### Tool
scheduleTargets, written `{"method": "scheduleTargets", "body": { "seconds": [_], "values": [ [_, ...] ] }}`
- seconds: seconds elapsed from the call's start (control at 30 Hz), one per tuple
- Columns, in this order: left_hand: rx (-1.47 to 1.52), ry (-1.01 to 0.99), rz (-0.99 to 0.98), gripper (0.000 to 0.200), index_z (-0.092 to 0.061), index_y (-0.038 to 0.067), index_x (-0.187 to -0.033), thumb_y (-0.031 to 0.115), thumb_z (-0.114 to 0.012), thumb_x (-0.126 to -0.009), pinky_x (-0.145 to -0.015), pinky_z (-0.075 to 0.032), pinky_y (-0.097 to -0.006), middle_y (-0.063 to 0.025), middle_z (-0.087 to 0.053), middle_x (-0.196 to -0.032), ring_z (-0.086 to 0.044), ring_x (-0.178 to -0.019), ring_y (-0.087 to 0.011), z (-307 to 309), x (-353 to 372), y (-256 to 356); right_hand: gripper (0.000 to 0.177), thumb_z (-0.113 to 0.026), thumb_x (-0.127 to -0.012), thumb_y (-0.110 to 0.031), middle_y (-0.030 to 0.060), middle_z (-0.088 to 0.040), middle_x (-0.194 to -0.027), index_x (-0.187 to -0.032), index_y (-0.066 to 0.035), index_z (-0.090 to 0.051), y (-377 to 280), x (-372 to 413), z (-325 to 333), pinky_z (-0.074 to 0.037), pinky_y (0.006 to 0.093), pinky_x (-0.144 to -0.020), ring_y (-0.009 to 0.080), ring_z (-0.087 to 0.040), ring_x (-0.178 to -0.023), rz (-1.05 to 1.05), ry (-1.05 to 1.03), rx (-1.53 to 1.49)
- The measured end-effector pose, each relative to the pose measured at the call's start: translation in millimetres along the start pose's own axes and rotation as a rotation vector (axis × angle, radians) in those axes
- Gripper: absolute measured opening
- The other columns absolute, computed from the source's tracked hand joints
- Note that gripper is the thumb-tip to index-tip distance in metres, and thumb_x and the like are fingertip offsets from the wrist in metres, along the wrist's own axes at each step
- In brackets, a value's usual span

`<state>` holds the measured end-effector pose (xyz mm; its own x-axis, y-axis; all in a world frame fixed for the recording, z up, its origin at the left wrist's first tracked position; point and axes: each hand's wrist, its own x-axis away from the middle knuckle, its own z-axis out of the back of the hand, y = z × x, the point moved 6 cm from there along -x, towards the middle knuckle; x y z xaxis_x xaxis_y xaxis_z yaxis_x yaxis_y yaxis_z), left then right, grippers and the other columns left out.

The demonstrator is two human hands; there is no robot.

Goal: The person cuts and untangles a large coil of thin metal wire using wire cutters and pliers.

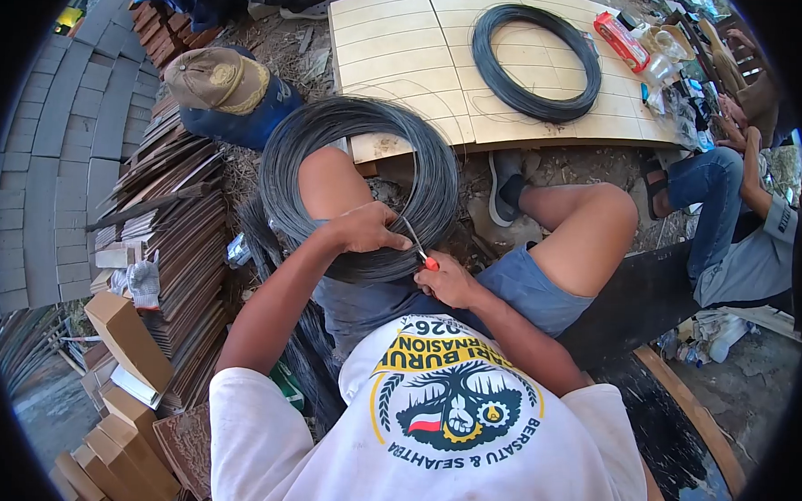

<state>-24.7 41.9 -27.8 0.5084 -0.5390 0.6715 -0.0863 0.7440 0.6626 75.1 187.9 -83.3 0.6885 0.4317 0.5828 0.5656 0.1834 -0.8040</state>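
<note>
A large coil of dark wire (434, 177) rests around my raised knee and on my lap. My left hand (371, 229) lies on the near part of the coil, with fingers closed on the wire. Close beside it, my right hand (447, 279) grips red-handled pliers (431, 263). The metal end of the pliers reaches toward a bundle of strands near my left fingertips. Whether the jaws are closed on a strand is too small to tell.
A second wire coil (487, 64) lies on a pale tiled board (408, 39) ahead, near a red packet (620, 42). At left are a cap (217, 74), stacked thin boards (175, 269) and cartons (128, 338). Another person in jeans (716, 195) sits at right.
</note>
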Motion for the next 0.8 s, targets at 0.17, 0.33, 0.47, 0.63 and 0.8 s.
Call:
{"method": "scheduleTargets", "body": {
  "seconds": [0.17,0.33,0.47,0.63,0.8],
  "values": [
    [0.094,-0.01,-0.039,0.029,-0.073,0.0,-0.105,0.024,-0.072,-0.089,-0.077,-0.049,-0.0338,-0.0076,-0.071,-0.086,-0.062,-0.079,-0.015,-2.9,-3.3,-5.3,0.015,-0.063,-0.084,-0.012,0.0056,-0.057,-0.071,-0.089,0.0,-0.056,17.4,-6.1,4.5,-0.045,0.0327,-0.06,0.0148,-0.055,-0.063,0.127,0.044,0.128],
    [0.29,-0.043,0.027,0.024,-0.073,-0.001,-0.103,0.02,-0.07,-0.09,-0.077,-0.049,-0.0318,-0.0056,-0.071,-0.086,-0.062,-0.079,-0.0135,-8.0,-9.7,-14.7,0.015,-0.064,-0.084,-0.011,0.0045,-0.056,-0.072,-0.092,-0.001,-0.056,8.4,4.2,3.9,-0.045,0.0326,-0.06,0.0141,-0.054,-0.063,0.047,0.003,0.028],
    [0.143,0.05,0.051,0.025,-0.072,-0.001,-0.102,0.019,-0.071,-0.087,-0.076,-0.05,-0.0322,-0.0066,-0.071,-0.085,-0.062,-0.078,-0.0143,-6.2,-5.7,-11.8,0.016,-0.064,-0.084,-0.009,0.0043,-0.056,-0.072,-0.095,-0.001,-0.056,9.2,4.9,1.7,-0.045,0.0317,-0.061,0.0136,-0.055,-0.064,0.052,0.013,0.008],
    [0.083,0.069,0.063,0.03,-0.072,-0.003,-0.101,0.022,-0.073,-0.084,-0.077,-0.05,-0.0345,-0.0102,-0.071,-0.084,-0.064,-0.077,-0.0179,-4.2,0.5,-3.6,0.016,-0.065,-0.083,-0.011,0.0053,-0.058,-0.072,-0.091,0.001,-0.057,27.3,-12.1,1.0,-0.045,0.0321,-0.063,0.0146,-0.056,-0.066,0.059,-0.002,-0.033],
    [0.057,0.069,0.059,0.033,-0.072,-0.005,-0.1,0.024,-0.073,-0.083,-0.077,-0.05,-0.0362,-0.0125,-0.072,-0.084,-0.065,-0.078,-0.0203,-3.2,-1.4,-6.0,0.019,-0.065,-0.083,-0.016,0.0071,-0.061,-0.073,-0.086,0.001,-0.057,29.3,-16.3,0.8,-0.046,0.0333,-0.066,0.0167,-0.057,-0.068,0.045,0.007,-0.025]
  ]
}}
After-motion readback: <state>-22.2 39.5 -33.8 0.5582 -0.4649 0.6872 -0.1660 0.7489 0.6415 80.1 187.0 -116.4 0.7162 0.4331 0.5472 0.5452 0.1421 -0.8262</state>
